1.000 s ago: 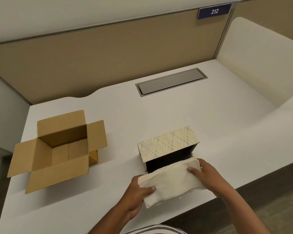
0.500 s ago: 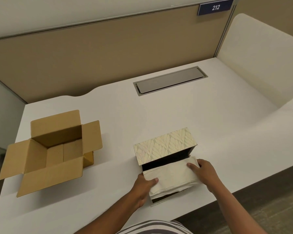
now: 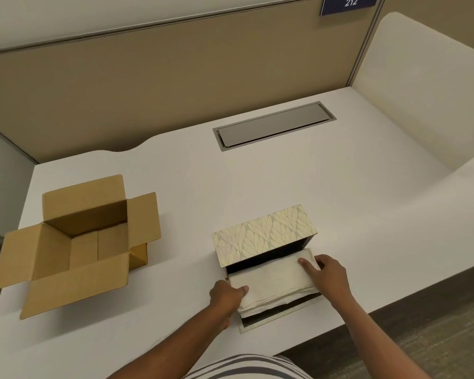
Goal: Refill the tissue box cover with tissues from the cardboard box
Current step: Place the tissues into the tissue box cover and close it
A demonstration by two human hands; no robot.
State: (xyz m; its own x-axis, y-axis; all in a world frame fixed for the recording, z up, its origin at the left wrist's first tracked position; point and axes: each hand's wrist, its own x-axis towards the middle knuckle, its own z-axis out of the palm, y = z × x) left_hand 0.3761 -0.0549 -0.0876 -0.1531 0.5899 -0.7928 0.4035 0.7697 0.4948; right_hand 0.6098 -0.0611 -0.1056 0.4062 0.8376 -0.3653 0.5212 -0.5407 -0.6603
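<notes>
The tissue box cover (image 3: pixel 263 233), gold with a leaf pattern and black inside, lies on its side near the desk's front edge, its open bottom facing me. A white stack of tissues (image 3: pixel 271 283) sits partly inside that opening, over the cover's flap. My left hand (image 3: pixel 226 296) grips the stack's left end, thumb on top. At the stack's right end my right hand (image 3: pixel 327 274) presses down with flat fingers. The brown cardboard box (image 3: pixel 77 242) stands to the left with its flaps open and looks empty inside.
The white desk (image 3: pixel 285 181) has a grey cable hatch (image 3: pixel 274 125) at the back and a tan partition behind it. A cream side divider (image 3: pixel 427 86) rises on the right. The desk's front edge runs just below my hands.
Both hands have pushed the tissue stack forward from in front of the cover into its open bottom. The view has shifted slightly.
</notes>
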